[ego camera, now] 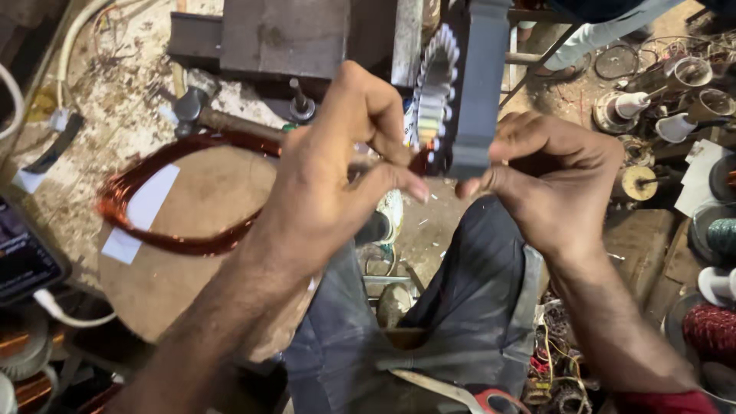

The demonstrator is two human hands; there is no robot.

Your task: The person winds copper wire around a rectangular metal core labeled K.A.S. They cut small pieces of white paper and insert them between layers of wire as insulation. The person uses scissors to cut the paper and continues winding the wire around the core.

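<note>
A round motor stator (460,84) with a grey outer ring and white slot insulation stands on edge before me. My left hand (330,169) pinches copper wire at the stator's lower left edge, thumb and fingers closed. From that hand a reddish copper wire coil (153,199) loops leftward over a round wooden block (192,268). My right hand (552,176) grips the stator's lower right rim, fingers curled around it.
A hammer (207,111) lies behind the coil beside a dark metal block (284,34). Wire spools and stator parts (675,115) crowd the right side. A phone with a cable (23,261) sits at left. My knees in grey trousers (460,307) are below.
</note>
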